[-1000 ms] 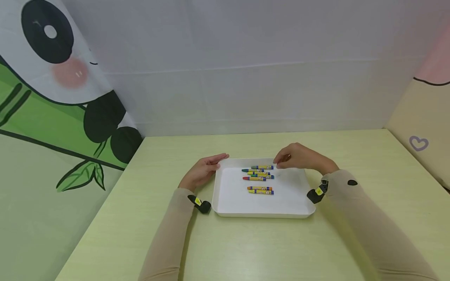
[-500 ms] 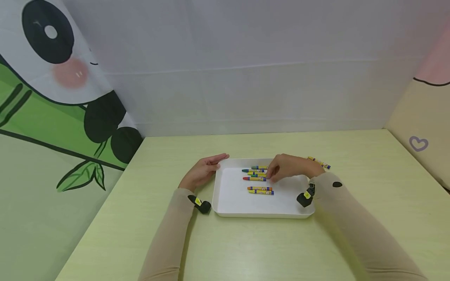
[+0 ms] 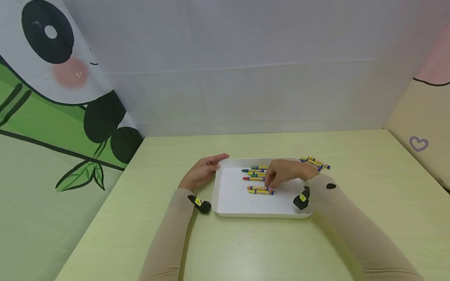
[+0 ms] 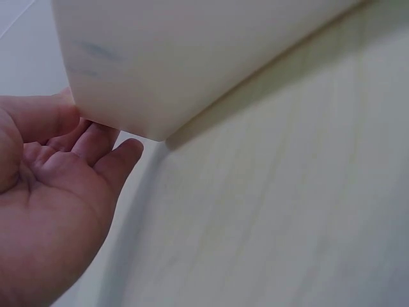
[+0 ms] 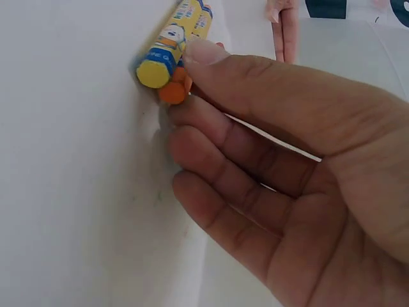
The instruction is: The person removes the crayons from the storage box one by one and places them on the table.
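My left hand holds the far left corner of the white tray. In the left wrist view its thumb presses the tray's outer wall, and the other fingers lie at the rim beyond. My right hand is over the middle of the tray. Its thumb and index finger pinch near the right end of an orange crayon, which lies alongside a yellow crayon. Farther back in the tray lie several green and yellow crayons and a red crayon, their right ends partly hidden by the right hand.
Several more crayons lie on the table past the tray's right edge, partly covered by the right forearm. A pale backdrop stands at the table's rear. Each wrist wears a black camera.
My right hand has moved from the tray's far rim toward me and left, down to the orange crayon. The crayons beyond the right wrist have come into view. The left hand stays put.
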